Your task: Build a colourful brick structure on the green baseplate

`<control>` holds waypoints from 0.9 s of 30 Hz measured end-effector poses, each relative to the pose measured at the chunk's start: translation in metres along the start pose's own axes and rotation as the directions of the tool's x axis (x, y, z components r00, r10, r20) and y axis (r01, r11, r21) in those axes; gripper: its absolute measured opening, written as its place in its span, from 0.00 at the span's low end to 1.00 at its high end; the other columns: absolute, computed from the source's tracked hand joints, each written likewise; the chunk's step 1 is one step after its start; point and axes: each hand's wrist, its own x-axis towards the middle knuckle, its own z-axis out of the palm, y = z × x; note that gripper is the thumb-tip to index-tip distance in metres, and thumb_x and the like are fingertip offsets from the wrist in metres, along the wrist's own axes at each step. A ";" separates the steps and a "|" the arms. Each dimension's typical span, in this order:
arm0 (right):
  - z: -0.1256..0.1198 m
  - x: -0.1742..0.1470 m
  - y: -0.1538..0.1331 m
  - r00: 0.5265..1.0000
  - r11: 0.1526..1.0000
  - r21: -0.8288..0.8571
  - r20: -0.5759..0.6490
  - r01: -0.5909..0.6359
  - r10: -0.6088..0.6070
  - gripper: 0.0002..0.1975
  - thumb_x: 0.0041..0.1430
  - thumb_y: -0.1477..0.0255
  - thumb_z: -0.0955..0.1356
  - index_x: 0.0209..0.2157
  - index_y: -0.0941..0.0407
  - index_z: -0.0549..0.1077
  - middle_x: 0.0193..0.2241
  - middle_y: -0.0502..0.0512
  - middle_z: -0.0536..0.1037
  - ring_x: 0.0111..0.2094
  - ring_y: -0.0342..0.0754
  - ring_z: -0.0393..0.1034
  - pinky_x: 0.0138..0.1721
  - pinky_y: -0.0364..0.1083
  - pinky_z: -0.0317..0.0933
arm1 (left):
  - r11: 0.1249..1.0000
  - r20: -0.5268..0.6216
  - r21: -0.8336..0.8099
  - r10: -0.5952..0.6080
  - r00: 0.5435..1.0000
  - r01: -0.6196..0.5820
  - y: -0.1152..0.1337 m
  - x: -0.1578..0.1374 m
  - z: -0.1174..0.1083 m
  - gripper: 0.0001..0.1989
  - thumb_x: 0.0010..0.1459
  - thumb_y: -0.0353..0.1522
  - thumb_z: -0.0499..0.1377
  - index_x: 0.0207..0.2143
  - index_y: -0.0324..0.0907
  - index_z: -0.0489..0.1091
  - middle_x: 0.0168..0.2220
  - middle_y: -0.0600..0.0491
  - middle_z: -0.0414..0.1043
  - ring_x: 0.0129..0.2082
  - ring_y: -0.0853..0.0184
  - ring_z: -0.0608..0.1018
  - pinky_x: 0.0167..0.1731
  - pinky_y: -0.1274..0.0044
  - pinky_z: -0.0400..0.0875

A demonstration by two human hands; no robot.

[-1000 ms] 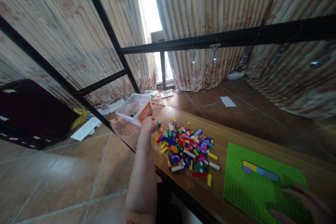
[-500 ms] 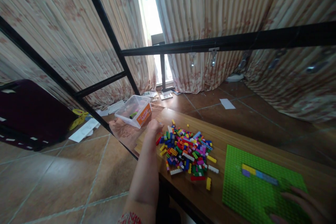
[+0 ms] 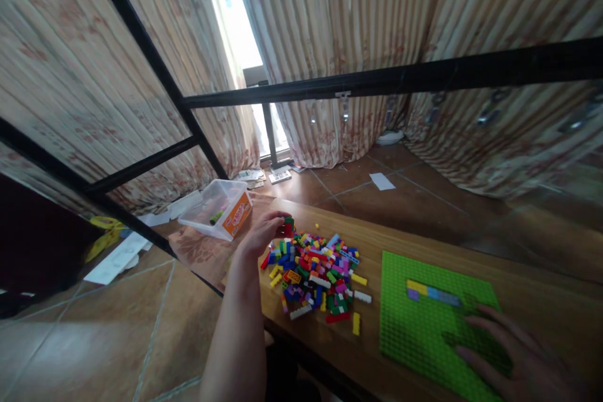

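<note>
My left hand (image 3: 266, 233) is at the far left edge of a pile of small toy building bricks (image 3: 313, 270). Its fingers are closed on a green brick (image 3: 289, 222) and a red brick (image 3: 286, 232), partly hidden by the fingers. My right hand (image 3: 511, 345) is over the right part of a green baseplate (image 3: 405, 333), slightly blurred, fingers apart and nothing visible in them. On the baseplate a short row of yellow, light blue and grey-blue bricks (image 3: 436, 293) stands, with a purple brick (image 3: 413, 295) beside its left end.
All this rests on a long wooden bench (image 3: 367, 235). A clear plastic box (image 3: 219, 210) with an orange label stands past the bench's left end on a patterned brown cloth. Black metal bars (image 3: 301, 89) cross in front of the curtains (image 3: 367, 19). Papers (image 3: 115, 257) lie on the tiled floor.
The view has turned right, so everything sits further left. Green and red bricks now show at my left fingertips, raised at the pile's edge. More of my right hand is visible over the baseplate.
</note>
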 end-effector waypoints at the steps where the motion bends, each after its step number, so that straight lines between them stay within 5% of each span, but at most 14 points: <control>1: -0.007 0.002 -0.007 1.000 1.000 -0.010 0.029 0.011 -0.011 0.24 0.47 0.47 0.67 0.39 0.49 0.76 0.49 0.56 0.75 0.45 0.61 0.71 0.46 0.60 0.63 | 0.995 0.034 -0.095 -0.009 0.999 0.012 0.000 0.000 0.006 0.12 0.49 0.29 0.55 0.38 0.35 0.70 0.27 0.51 0.74 0.26 0.70 0.76 0.32 0.76 0.73; 6: -0.038 0.011 -0.043 0.999 0.999 0.025 -0.006 -0.037 0.037 0.21 0.53 0.50 0.65 0.38 0.51 0.76 0.48 0.58 0.75 0.48 0.60 0.69 0.51 0.63 0.59 | 0.949 0.267 -0.278 -0.070 0.961 0.147 -0.002 -0.004 0.065 0.11 0.48 0.28 0.59 0.37 0.36 0.71 0.27 0.52 0.72 0.25 0.71 0.74 0.28 0.79 0.70; 9: -0.049 0.012 -0.066 0.993 0.989 0.141 -0.101 -0.049 0.064 0.19 0.56 0.53 0.65 0.41 0.52 0.74 0.44 0.57 0.77 0.48 0.57 0.70 0.52 0.60 0.61 | 0.907 0.484 -0.316 -0.098 0.869 0.278 -0.009 -0.023 0.114 0.11 0.48 0.30 0.60 0.36 0.37 0.72 0.28 0.52 0.72 0.25 0.71 0.74 0.28 0.79 0.70; 12: -0.057 0.006 -0.089 0.997 0.949 0.306 -0.018 -0.071 0.080 0.19 0.56 0.58 0.67 0.47 0.51 0.71 0.48 0.56 0.75 0.49 0.55 0.69 0.50 0.56 0.65 | 0.849 0.637 -0.322 -0.132 0.759 0.418 -0.021 -0.050 0.161 0.11 0.47 0.30 0.61 0.36 0.37 0.72 0.30 0.51 0.73 0.29 0.68 0.75 0.32 0.76 0.70; 15: -0.060 -0.002 -0.107 0.996 0.898 0.433 0.084 -0.070 0.037 0.24 0.54 0.61 0.69 0.53 0.50 0.68 0.52 0.57 0.73 0.53 0.54 0.67 0.51 0.55 0.64 | 0.785 0.692 -0.363 -0.134 0.709 0.502 -0.034 -0.072 0.195 0.12 0.46 0.30 0.60 0.36 0.39 0.72 0.32 0.52 0.72 0.33 0.67 0.75 0.37 0.75 0.70; 22: -0.058 -0.004 -0.114 0.986 0.828 0.554 0.164 -0.085 -0.009 0.28 0.51 0.65 0.72 0.55 0.49 0.67 0.53 0.57 0.70 0.54 0.54 0.65 0.54 0.55 0.61 | 0.756 0.699 -0.345 -0.189 0.690 0.556 -0.041 -0.087 0.216 0.11 0.43 0.28 0.61 0.33 0.39 0.69 0.29 0.56 0.68 0.30 0.71 0.72 0.36 0.78 0.67; 27: -0.059 -0.003 -0.113 0.984 0.790 0.606 0.175 -0.097 -0.013 0.25 0.51 0.66 0.73 0.52 0.50 0.69 0.52 0.57 0.69 0.53 0.53 0.65 0.53 0.53 0.62 | 0.824 0.691 -0.294 -0.167 0.704 0.484 -0.037 -0.089 0.215 0.08 0.45 0.29 0.61 0.32 0.39 0.70 0.28 0.56 0.68 0.29 0.72 0.71 0.35 0.79 0.67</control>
